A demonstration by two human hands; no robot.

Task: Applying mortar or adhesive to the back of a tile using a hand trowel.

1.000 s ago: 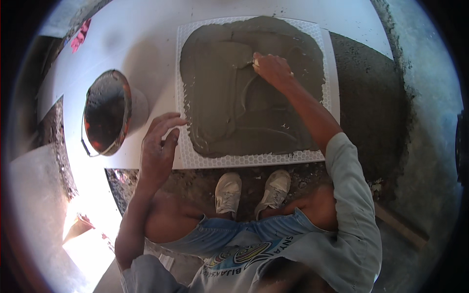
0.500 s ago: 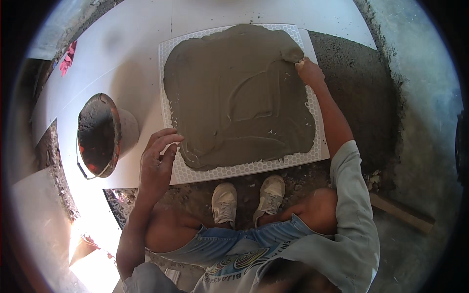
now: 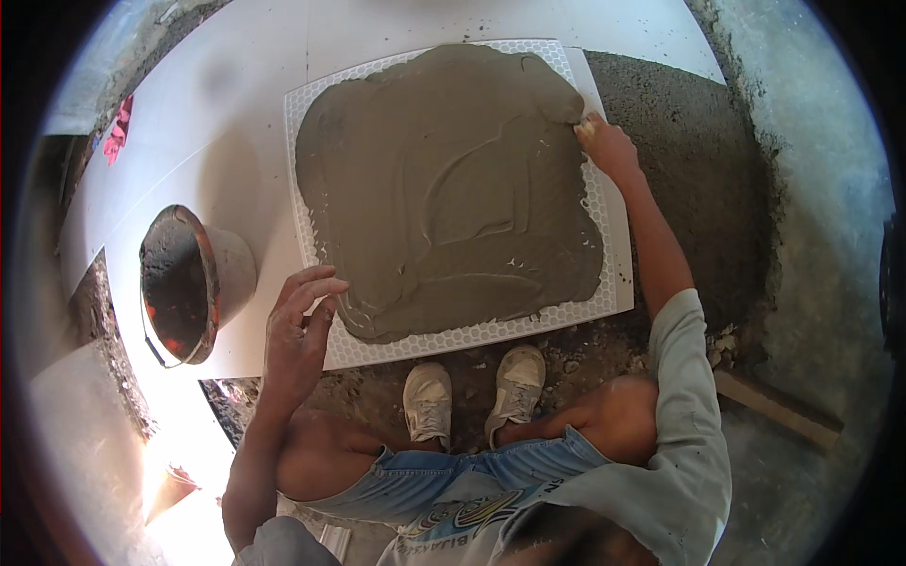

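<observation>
In front of me lies a large tile (image 3: 618, 274) with its honeycomb-patterned back facing up. Grey mortar (image 3: 453, 189) covers most of it, smeared with curved ridges, and leaves a bare patterned border. My right hand (image 3: 607, 146) is closed around the handle of a trowel (image 3: 564, 107) at the tile's far right edge. The trowel's blade is coated in mortar and hard to tell from the layer beneath. My left hand (image 3: 300, 325) hovers beside the near left corner, fingers loosely apart and holding nothing.
A mortar-smeared bucket (image 3: 231, 269) stands left on pale laid tiles (image 3: 255, 75). A strip of rough grey mortar bed (image 3: 684, 141) runs along the right. My shoes (image 3: 429, 401) rest on rubble-strewn ground near the tile. A wooden piece (image 3: 779, 408) lies right; a pink cloth (image 3: 118, 132) lies far left.
The whole view has shifted slightly, with the tile and bucket a little further left in it. My right hand stays at the tile's far right edge with the trowel; my left hand stays open.
</observation>
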